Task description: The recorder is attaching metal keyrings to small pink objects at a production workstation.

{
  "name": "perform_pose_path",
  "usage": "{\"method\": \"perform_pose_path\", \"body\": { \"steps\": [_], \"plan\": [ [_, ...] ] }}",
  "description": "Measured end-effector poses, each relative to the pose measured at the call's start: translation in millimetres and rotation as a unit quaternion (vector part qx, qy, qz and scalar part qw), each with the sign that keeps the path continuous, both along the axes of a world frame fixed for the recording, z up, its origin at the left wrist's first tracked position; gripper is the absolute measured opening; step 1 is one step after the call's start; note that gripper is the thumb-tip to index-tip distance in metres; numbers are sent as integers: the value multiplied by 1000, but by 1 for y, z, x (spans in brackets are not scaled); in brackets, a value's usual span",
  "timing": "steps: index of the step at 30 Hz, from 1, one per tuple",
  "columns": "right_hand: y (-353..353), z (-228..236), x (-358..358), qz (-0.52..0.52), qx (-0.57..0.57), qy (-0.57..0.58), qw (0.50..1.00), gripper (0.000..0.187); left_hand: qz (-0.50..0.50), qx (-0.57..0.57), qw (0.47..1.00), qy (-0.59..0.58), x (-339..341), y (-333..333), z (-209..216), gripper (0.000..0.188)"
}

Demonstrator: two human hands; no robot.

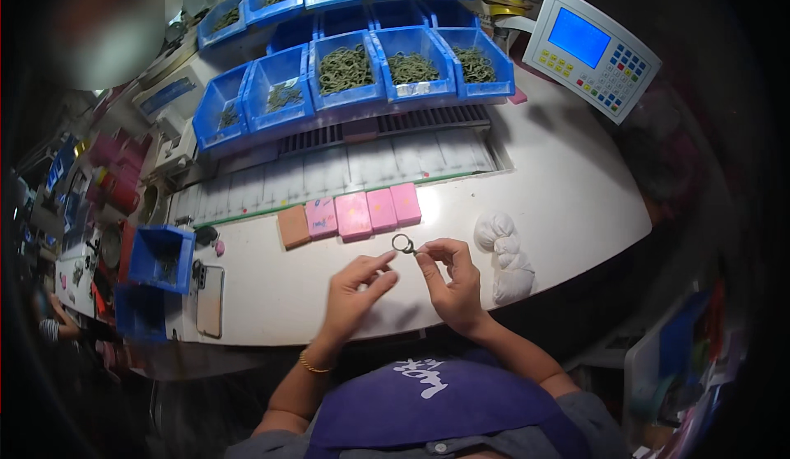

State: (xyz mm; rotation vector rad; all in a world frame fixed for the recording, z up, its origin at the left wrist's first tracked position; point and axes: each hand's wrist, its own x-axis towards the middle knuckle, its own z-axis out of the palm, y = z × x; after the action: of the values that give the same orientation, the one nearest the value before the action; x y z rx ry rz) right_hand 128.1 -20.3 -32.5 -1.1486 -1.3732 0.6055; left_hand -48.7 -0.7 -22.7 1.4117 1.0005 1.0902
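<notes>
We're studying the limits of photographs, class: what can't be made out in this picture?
Head view: ring-shaped piece, fine detail too small; the right hand covers the gripped part.
Head view: pale round object, upper left, too blurred to identify.
Head view: white bundle, any contents hidden by its covering.

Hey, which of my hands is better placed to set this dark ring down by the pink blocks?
Probably your right hand: its thumb and finger pinch the dark ring, on your side of the pink blocks. Your left hand is close by, thumb and fingers apart; whether it touches the ring is unclear.
</notes>
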Motion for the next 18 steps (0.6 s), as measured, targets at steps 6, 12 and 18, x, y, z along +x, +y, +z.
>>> {"method": "perform_pose_path", "body": {
  "steps": [6, 12, 18],
  "plan": [
    [-25, 11, -7, 33, 32, 9, 999, 22, 27, -92, 980, -173, 32, -16, 7, 15],
    [-25, 21, 13, 4, 108, -194, 975, 14, 42, -132, 972, -188, 40, -19, 7, 11],
    [-24, 14, 16, -10, 118, -253, 960, 11, 48, -111, 977, -173, 49, -24, 4, 12]
  ]
}}
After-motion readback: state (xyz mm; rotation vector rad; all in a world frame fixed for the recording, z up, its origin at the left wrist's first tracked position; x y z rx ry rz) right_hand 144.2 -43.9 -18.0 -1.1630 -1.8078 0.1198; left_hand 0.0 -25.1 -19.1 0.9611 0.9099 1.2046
